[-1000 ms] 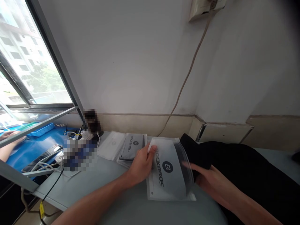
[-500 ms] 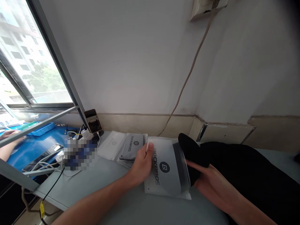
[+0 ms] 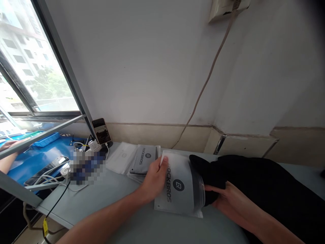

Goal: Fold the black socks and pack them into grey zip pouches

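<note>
My left hand (image 3: 155, 179) is closed on the left edge of a frosted plastic zip bag (image 3: 177, 200) printed ROCKBROS, thumb on top. The bag's mouth, on the right, bulges around a folded black cloth (image 3: 209, 169), which is partly inside. My right hand (image 3: 232, 203) grips this cloth just outside the mouth, its index finger stretched toward the bag's opening. The other fingers are partly hidden. Beside my left hand lie a filled ROCKBROS bag (image 3: 144, 159) and a paler frosted bag (image 3: 121, 157).
More black fabric (image 3: 269, 189) covers the right of the grey table (image 3: 122, 223). A phone (image 3: 101, 131) leans near the wall, beside chargers and white cables (image 3: 48, 179). Beyond a metal frame (image 3: 43, 135), another person's hand (image 3: 10, 145) is over a blue mat (image 3: 48, 154).
My right hand and the black cloth have shifted slightly, and the cloth's top end is lower and further left at the bag's mouth. The bag has tilted slightly; my left hand keeps its hold.
</note>
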A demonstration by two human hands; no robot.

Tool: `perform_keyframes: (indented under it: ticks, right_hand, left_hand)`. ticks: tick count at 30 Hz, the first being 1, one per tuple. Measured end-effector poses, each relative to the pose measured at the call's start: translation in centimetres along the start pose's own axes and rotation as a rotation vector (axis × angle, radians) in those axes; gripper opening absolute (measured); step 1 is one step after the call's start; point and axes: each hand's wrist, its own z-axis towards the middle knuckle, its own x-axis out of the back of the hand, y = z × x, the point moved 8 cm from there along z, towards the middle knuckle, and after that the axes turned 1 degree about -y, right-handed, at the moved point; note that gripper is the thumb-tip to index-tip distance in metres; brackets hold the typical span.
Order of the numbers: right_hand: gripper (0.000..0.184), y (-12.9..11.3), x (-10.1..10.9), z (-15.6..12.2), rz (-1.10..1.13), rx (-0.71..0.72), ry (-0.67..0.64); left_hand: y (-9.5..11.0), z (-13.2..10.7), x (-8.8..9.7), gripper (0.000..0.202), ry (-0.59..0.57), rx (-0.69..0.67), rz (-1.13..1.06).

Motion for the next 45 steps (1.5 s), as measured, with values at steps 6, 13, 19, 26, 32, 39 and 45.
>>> perform_keyframes:
  ticks: [6,13,19,26,32,39,45]
  right_hand:
    - [0.034,-0.1,-1.0,0.2,0.051,0.041,0.018]
    - [0.049,0.4,-1.6,0.4,0.142,0.012,0.074]
    - [0.042,1.3,-0.4,0.7,0.025,-0.039,0.059]
    - [0.053,2.1,0.4,0.3,-0.105,-0.087,0.026]
    - [0.041,1.7,0.6,0.2,-0.171,-0.086,0.063]
    - [0.048,2.0,1.3,0.8,-0.194,-0.026,0.146]
    - [0.056,1.9,1.0,0.6,-0.079,-0.032,0.247]
  left_hand:
    - [-2.0,-0.1,-0.2,0.058,-0.036,0.178,-0.186]
    - [-2.4,-0.2,-0.5,0.058,-0.033,0.182,-0.201]
    - [-2.4,-0.1,-0.5,0.058,-0.037,0.169,-0.212]
    - [-1.3,-0.5,-1.2,0.058,-0.092,0.086,-0.080]
    - [0.3,-1.5,-1.5,0.058,-0.118,0.041,0.072]
    - [0.3,-1.1,-1.3,0.059,-0.070,0.002,0.070]
    - [0.9,-1.6,-2.3,0.050,-0.189,-0.015,0.063]
